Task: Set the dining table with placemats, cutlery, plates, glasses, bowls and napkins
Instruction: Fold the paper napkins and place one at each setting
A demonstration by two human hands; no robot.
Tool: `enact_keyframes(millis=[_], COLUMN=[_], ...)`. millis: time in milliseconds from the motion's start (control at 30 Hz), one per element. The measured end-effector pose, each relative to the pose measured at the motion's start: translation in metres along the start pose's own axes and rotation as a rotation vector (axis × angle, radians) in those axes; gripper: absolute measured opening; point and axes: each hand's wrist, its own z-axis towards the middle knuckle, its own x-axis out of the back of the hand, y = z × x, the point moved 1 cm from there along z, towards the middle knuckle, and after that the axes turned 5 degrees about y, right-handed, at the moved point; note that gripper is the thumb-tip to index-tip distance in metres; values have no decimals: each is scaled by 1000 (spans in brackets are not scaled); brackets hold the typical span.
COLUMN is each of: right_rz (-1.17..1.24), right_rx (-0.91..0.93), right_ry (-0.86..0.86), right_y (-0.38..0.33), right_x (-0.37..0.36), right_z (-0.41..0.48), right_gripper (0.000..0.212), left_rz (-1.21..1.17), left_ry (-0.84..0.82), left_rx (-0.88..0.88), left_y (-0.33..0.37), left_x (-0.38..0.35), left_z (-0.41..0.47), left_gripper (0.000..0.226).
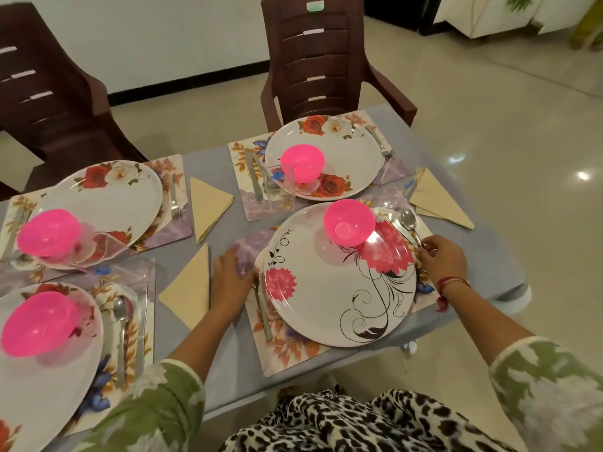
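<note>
Reaching over the nearest setting, I have both hands at the edges of the round white plate with pink flowers and black swirls (339,282). It sits on a floral rectangular placemat (287,350) at the right end of the grey table (228,363), and a bright pink plastic bowl (349,221) stands on its far side. My left hand (232,282) lies palm down on the mat, fingers loosely spread, fingertips touching the steel knife (263,316) that lies just beside the plate's left rim. My right hand (442,261) rests at the plate's right rim, its fingers curled toward the handle of a steel spoon (408,220); whether they actually pinch it I cannot tell. A folded beige paper napkin (191,296) lies left of the mat. Three other settings with rose-patterned plates and pink bowls fill the table.
</note>
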Motion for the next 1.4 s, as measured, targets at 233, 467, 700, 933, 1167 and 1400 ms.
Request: enact_keyframes(millis=[233,467,700,933,1167,1400], right_rz=[62,-24,-337,-201,-18,-24], right_rx=[-43,150,485,437,301,341], right_ry=[1,-46,-214,-285,-262,-320], right_y=[6,10,29,34,44,34], right_x=[11,20,20,29,41,33], right_z=[8,18,15,7,40,45], right_gripper=[14,16,29,27,24,20], left_rz=[-110,-140,38,616,888,940], left_ry=[192,137,-32,-236,-340,-396], left_rx=[-256,-384,-575,-622,-539,-500], left_y=[56,113,175,209,238,235], left_x=[14,-44,-145,-210,-234,-238], left_z=[-19,-64,-95,-94,-93,-88], left_gripper=[47,21,15,55,86,90])
